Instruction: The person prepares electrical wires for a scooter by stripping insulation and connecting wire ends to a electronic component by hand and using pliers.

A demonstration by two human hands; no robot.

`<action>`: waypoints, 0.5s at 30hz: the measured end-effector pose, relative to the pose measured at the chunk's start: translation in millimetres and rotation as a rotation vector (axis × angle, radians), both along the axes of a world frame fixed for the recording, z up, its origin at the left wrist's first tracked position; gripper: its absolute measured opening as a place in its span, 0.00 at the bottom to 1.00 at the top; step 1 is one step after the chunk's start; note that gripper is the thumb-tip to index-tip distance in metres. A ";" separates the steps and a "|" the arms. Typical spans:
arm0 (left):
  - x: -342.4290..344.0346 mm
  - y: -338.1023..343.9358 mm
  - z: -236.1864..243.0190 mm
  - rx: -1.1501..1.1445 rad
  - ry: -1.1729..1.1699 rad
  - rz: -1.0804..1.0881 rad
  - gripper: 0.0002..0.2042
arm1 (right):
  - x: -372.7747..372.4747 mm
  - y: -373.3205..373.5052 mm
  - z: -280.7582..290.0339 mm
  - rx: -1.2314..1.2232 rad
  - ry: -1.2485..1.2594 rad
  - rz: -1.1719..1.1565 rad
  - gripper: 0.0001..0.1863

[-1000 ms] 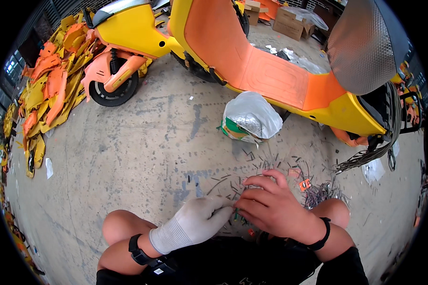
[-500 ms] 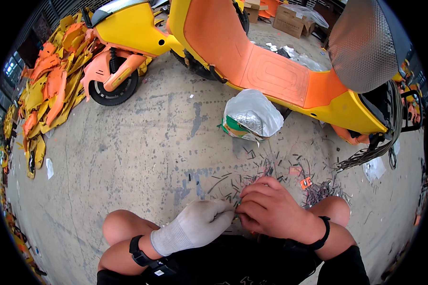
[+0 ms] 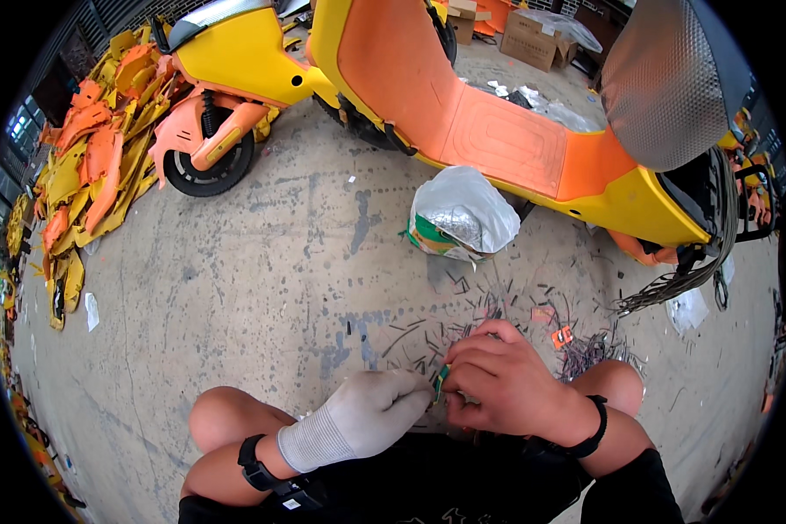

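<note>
My left hand [image 3: 362,415], in a pale grey knitted glove, is closed in a pinch with its fingertips pointing right. Facing it, my bare right hand [image 3: 498,384] has its fingers curled inward. Between the fingertips shows a small, narrow green-and-yellow piece [image 3: 442,379], gripped from both sides; its exact kind cannot be made out. Just beyond the hands, many short dark wire scraps [image 3: 424,336] lie scattered on the concrete. A denser heap of thin cut wires [image 3: 589,354] lies by my right knee, with a small orange packet [image 3: 561,336] beside it.
A yellow-and-orange scooter [image 3: 506,144] stands across the far side. In front of it sits a green tub lined with a white plastic bag [image 3: 463,210]. Yellow and orange body panels [image 3: 87,166] are piled at the left. Cardboard boxes [image 3: 528,39] stand at the back.
My fingertips have drawn slightly apart, and more of the green-and-yellow piece shows between them. Everything else looks the same.
</note>
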State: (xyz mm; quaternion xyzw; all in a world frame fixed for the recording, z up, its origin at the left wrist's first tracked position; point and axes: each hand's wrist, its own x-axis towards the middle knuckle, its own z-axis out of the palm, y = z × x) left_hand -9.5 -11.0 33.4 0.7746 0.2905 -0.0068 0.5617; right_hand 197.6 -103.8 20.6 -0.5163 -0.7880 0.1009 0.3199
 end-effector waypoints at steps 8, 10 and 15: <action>-3.5 1.4 0.3 0.054 -0.085 0.013 0.09 | 7.9 -2.3 4.5 -0.006 0.000 -0.032 0.10; -4.7 3.1 0.2 0.090 -0.108 0.015 0.09 | 11.8 -4.4 6.1 -0.018 -0.007 -0.046 0.10; -5.1 6.4 9.4 0.003 0.013 0.073 0.10 | 23.3 -7.9 10.0 -0.013 -0.028 -0.095 0.10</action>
